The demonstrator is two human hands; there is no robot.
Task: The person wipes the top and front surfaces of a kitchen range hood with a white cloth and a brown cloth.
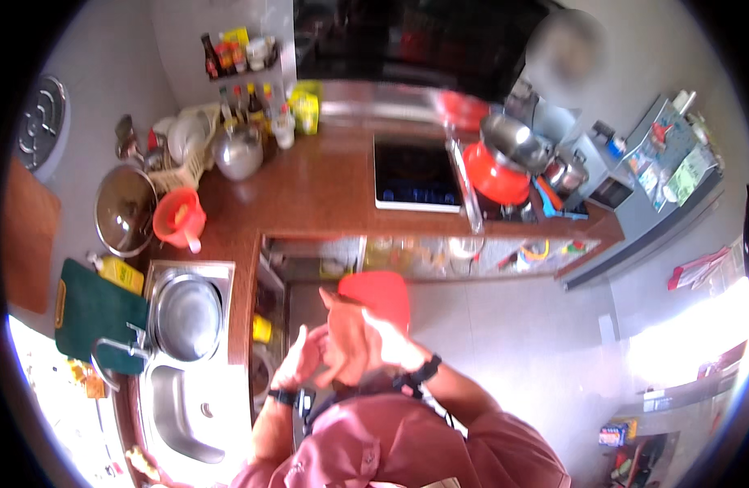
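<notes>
In front of my body, between my two hands, is a crumpled brown cloth [348, 341], its kind not certain. My left hand [310, 354] is at the cloth's left side, palm turned towards it, fingers raised. My right hand [389, 341] touches the cloth's right side; glare blurs its fingers. Just beyond the cloth a red rounded thing [377, 293], perhaps a bin or stool, shows partly. Both wrists wear dark bands. How firmly either hand grips the cloth is hard to see.
A steel double sink [191, 421] with a basin [189, 317] is at the left. The brown counter [301, 183] carries a red strainer cup [179, 216], an induction cooktop [416, 174], a red pot [496, 177] and a steel pan [513, 141]. A fridge [655, 158] stands right.
</notes>
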